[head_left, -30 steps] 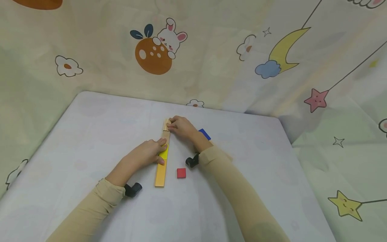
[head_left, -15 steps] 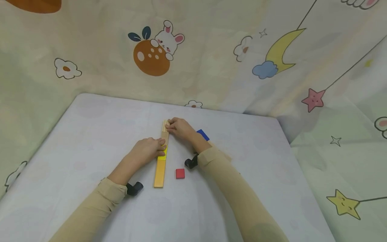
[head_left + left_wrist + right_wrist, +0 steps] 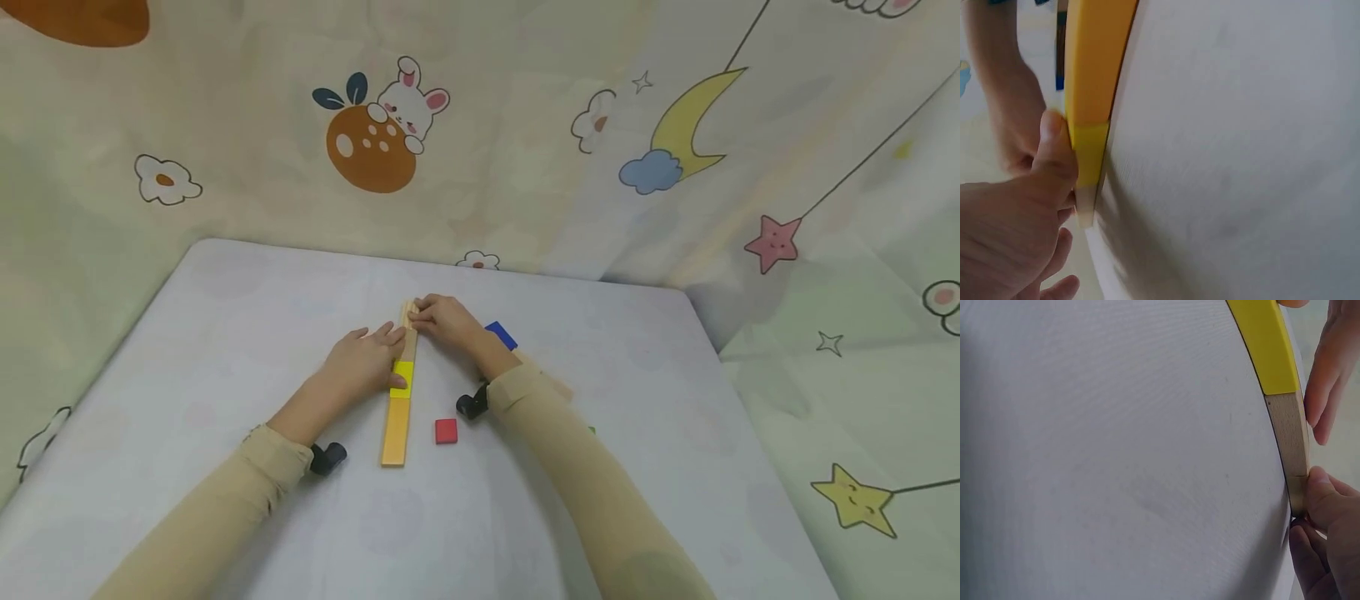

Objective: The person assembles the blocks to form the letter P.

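A straight row of blocks runs away across the white table: an orange block [image 3: 395, 433] nearest, then a yellow block [image 3: 403, 372], a plain wooden block [image 3: 409, 346] and a pale wooden block [image 3: 407, 310] at the far end. My left hand [image 3: 360, 362] lies along the row's left side, fingers spread. Its thumb touches the yellow block [image 3: 1091, 147], while the fingers reach beside the plain wooden one. At the far end my right hand [image 3: 450, 321] pinches the pale block [image 3: 1297, 494] between thumb and fingers. Part of that block is hidden by the fingertips.
A red square block [image 3: 446, 431] lies right of the row. Beyond the right forearm are a blue block [image 3: 501, 335], a pale wooden piece [image 3: 558, 387] and a sliver of green [image 3: 592, 430], partly covered by the sleeve. A patterned cloth [image 3: 510, 167] hangs behind the table [image 3: 300, 275].
My left fingers have lifted off the yellow block and spread toward the far end of the row. The right hand keeps its pinch at the far block. The head view has shifted slightly.
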The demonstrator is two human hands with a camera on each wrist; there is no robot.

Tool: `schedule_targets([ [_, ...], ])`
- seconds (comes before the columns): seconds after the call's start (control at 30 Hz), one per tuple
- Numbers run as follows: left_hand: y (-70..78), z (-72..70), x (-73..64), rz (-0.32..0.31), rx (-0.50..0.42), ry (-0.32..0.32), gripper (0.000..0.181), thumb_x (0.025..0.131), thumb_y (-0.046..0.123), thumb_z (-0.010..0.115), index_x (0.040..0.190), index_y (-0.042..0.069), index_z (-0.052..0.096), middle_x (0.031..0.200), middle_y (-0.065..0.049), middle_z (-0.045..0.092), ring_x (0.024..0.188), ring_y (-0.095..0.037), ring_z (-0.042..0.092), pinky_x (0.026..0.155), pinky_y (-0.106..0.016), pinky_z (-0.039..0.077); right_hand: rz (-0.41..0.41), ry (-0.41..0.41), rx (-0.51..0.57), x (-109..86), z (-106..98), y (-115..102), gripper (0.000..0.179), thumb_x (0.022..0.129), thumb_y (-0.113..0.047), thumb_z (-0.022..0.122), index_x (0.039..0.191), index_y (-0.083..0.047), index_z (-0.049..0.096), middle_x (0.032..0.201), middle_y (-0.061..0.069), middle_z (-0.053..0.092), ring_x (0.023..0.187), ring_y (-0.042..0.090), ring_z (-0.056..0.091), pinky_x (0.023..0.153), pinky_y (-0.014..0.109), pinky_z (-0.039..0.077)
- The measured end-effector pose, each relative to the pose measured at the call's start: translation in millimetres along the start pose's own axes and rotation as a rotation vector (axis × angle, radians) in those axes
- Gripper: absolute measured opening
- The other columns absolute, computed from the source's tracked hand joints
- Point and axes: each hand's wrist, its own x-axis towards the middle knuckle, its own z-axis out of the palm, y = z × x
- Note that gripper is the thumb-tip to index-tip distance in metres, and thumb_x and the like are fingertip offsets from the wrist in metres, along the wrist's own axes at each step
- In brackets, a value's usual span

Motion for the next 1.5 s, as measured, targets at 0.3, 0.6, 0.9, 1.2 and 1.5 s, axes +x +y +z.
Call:
schedule_targets([
  [0.3,-9.2,-4.4,7.1,-0.004,-0.081,-0.069,0.094,0.076,0.063,0.066,0.147,0.009,0.035,0.155,-0.008,0.030,0.145,-0.027,0.025,0.114,-0.053,0.028,-0.038,0.017,-0.002,2.6,3.6,-0.2,0.031,0.093,-0.029,0.060,0.123,-0.019,0.062,0.138,0.003,0.055,0.128,0.016,0.051,0.111,0.029,0.037],
  [0.6,-10.4,-4.8,10.2,-0.013,-0.154,-0.079,0.096,0.075,0.061,0.067,0.149,0.011,0.031,0.154,-0.012,0.030,0.140,-0.031,0.034,0.110,-0.051,0.036,0.006,0.060,0.079,-0.9,1.0,3.8,0.031,0.093,-0.027,0.061,0.123,-0.020,0.064,0.135,0.002,0.057,0.126,0.017,0.053,0.110,0.030,0.039],
  [0.9,-11.5,-7.3,17.6,0.005,-0.233,-0.110,0.103,0.073,0.053,0.074,0.150,0.007,0.025,0.156,-0.014,0.024,0.138,-0.034,0.037,0.108,-0.051,0.038,0.049,0.061,0.149,-1.7,-1.8,1.6,0.041,0.092,-0.028,0.061,0.131,-0.015,0.058,0.133,0.002,0.059,0.125,0.015,0.053,0.108,0.028,0.041],
  [1.2,0.1,-19.7,28.9,-0.018,-0.175,-0.131,0.096,0.070,0.047,0.078,0.144,0.001,0.037,0.150,-0.018,0.037,0.135,-0.035,0.041,0.110,-0.049,0.037,0.082,0.000,0.195,-7.5,-4.6,10.6,0.046,0.095,-0.028,0.057,0.140,-0.023,0.048,0.146,-0.004,0.047,0.136,0.012,0.042,0.114,0.028,0.034],
  [1.5,1.2,-21.3,25.6,-0.020,-0.178,-0.156,0.090,0.074,0.043,0.077,0.143,0.001,0.039,0.151,-0.019,0.033,0.136,-0.036,0.038,0.110,-0.051,0.036,0.091,0.038,0.220,-48.0,-20.4,22.1,0.045,0.096,-0.020,0.057,0.140,-0.022,0.049,0.152,-0.003,0.037,0.131,0.017,0.048,0.108,0.032,0.042],
])
